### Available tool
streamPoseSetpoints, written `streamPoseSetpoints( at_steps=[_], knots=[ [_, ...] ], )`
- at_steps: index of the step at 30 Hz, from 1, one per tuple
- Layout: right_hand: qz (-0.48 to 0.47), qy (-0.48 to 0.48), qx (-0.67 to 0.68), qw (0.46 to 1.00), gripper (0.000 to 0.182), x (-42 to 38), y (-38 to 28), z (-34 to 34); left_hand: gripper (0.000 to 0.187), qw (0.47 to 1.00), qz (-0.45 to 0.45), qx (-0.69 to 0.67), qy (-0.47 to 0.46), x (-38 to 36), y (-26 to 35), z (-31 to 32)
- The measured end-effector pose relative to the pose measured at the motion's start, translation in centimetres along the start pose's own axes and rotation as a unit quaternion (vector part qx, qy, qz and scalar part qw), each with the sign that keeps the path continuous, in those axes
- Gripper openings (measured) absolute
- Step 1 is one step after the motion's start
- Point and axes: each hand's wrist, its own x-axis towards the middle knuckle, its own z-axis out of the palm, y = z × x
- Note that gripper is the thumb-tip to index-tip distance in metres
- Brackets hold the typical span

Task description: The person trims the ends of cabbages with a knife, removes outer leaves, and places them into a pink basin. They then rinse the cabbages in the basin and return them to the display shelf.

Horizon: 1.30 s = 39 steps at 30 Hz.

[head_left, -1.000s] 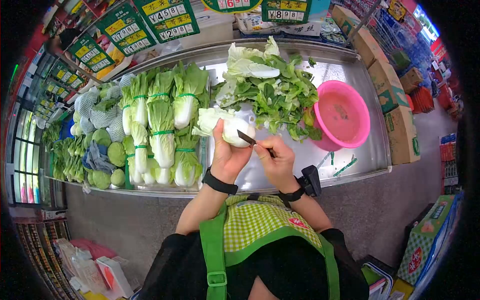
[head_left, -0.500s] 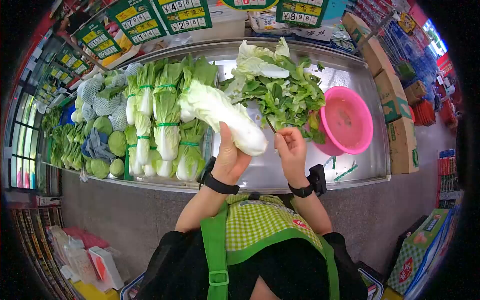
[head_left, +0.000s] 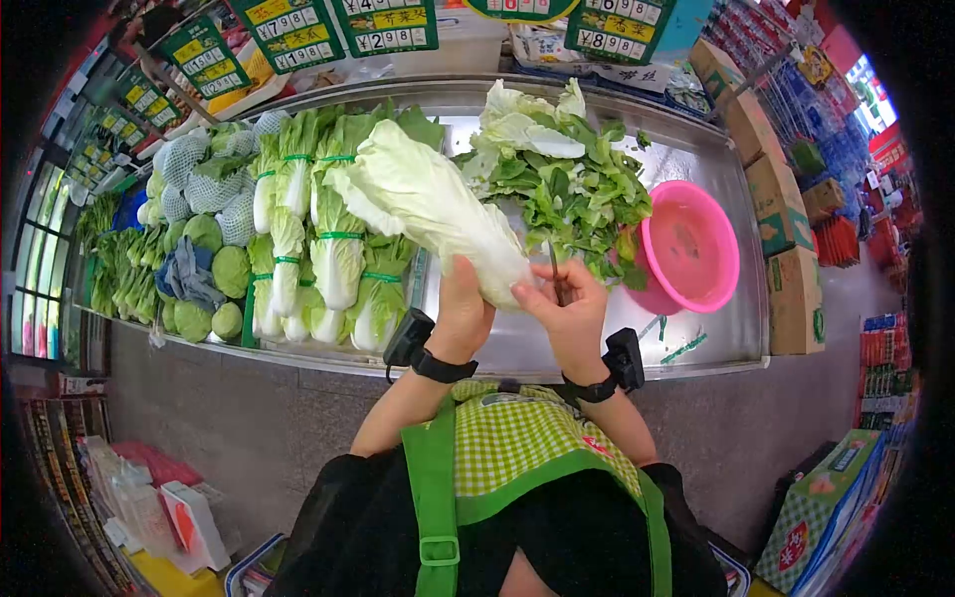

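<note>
We're standing at a long stainless-steel produce counter [head_left: 696,179], and everything here reads best off that counter. It's the biggest thing in view, with green price signs [head_left: 288,30] hanging above its far edge and stacked brown cardboard boxes [head_left: 786,199] just past its right end; past those, a shop aisle with blue and red goods, too small to read.

On the counter's left half sit banded bunches of green-and-white napa cabbage [head_left: 328,239], lined up stem-toward-us, probably so they face shoppers tidily. Further left are round green cabbages, some in white foam nets [head_left: 199,199]. On the right half there's a loose heap of trimmed green leaves [head_left: 567,179], and touching its right side a round pink plastic basin [head_left: 691,249], handy for scraps we'd guess.

Over the counter's front edge we hold one long pale napa cabbage [head_left: 428,209], tilted with leaves pointing up-left and the stem end toward us. Our left hand [head_left: 463,298] has its fingers wrapped snugly round the stem end from below, which keeps the base exposed. Our right hand [head_left: 562,298] is curled closed on a small dark-bladed knife [head_left: 554,264], blade pointing up beside the cabbage base, touching or nearly so, hard to tell.
</note>
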Motion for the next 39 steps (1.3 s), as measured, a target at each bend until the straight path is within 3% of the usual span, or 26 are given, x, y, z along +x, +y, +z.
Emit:
streamPoseSetpoints(
  at_steps=[2, 4, 6, 7, 8, 10, 12, 14, 16, 20, 23, 25, 29, 32, 34, 39],
  knots=[
    [0.055, 0.04, 0.077, 0.995, 0.01, -0.2, 0.3, 0.4, 0.071, 1.0, 0.006, 0.027, -0.009, -0.1, 0.1, -0.6],
    [0.104, 0.035, 0.06, 0.992, 0.009, -0.3, 0.2, 0.2, 0.07, 0.999, 0.022, 0.034, -0.03, -0.3, 0.2, -1.1],
    [0.085, 0.043, 0.087, 0.992, 0.01, -0.5, -0.1, 0.5, 0.082, 0.999, -0.022, 0.033, -0.028, -0.2, 0.5, -1.3],
    [0.087, 0.032, 0.102, 0.99, 0.009, -0.8, 0.0, 0.4, 0.088, 0.993, -0.076, -0.038, -0.078, 0.3, 0.8, -1.9],
    [0.088, 0.033, 0.1, 0.991, 0.009, -1.0, 0.1, 0.4, 0.088, 0.993, -0.077, -0.04, -0.078, 0.6, 1.0, -1.9],
    [0.088, 0.059, 0.1, 0.989, 0.008, -1.4, 0.1, 0.7, 0.091, 0.963, -0.096, -0.191, -0.163, 0.7, 2.0, -1.4],
    [0.077, 0.05, 0.078, 0.993, 0.008, -1.7, 0.0, 1.1, 0.092, 0.959, -0.116, -0.219, -0.14, 0.5, 2.6, -1.1],
    [0.065, 0.046, 0.056, 0.995, 0.01, -2.0, -0.6, 1.8, 0.096, 0.939, -0.123, -0.272, -0.172, 0.6, 2.6, -1.4],
    [0.002, 0.032, 0.038, 0.999, 0.01, -2.3, -1.7, 2.7, 0.096, 0.941, -0.124, -0.258, -0.182, 0.7, 2.6, -1.8],
    [-0.028, -0.003, -0.014, 1.0, 0.011, -2.4, -1.6, 2.8, 0.093, 0.95, -0.106, -0.198, -0.215, 1.2, 2.3, -2.5],
    [-0.02, 0.005, -0.07, 0.997, 0.012, -2.0, -2.5, 3.2, 0.087, 0.956, -0.121, -0.156, -0.217, 0.9, 2.3, -3.2],
    [0.016, 0.018, -0.031, 0.999, 0.009, -1.8, -2.2, 3.2, 0.08, 0.977, -0.134, -0.102, -0.128, 0.8, 1.9, -3.9],
    [0.061, 0.019, -0.058, 0.996, 0.008, -2.3, -2.2, 3.2, 0.069, 0.987, -0.12, -0.059, -0.089, 0.5, 3.0, -2.6],
    [-0.004, 0.049, -0.023, 0.999, 0.009, -2.6, -1.6, 3.7, 0.064, 0.983, -0.155, -0.066, -0.078, 0.4, 3.3, -2.7],
    [-0.036, 0.057, 0.083, 0.994, 0.011, -2.6, -1.5, 4.0, 0.061, 0.985, -0.151, -0.071, -0.052, 0.4, 3.4, -3.2],
    [-0.006, 0.044, -0.08, 0.996, 0.015, -2.7, -0.8, 5.0, 0.059, 0.989, -0.123, -0.084, -0.023, 0.0, 4.8, -4.1]
  ],
)
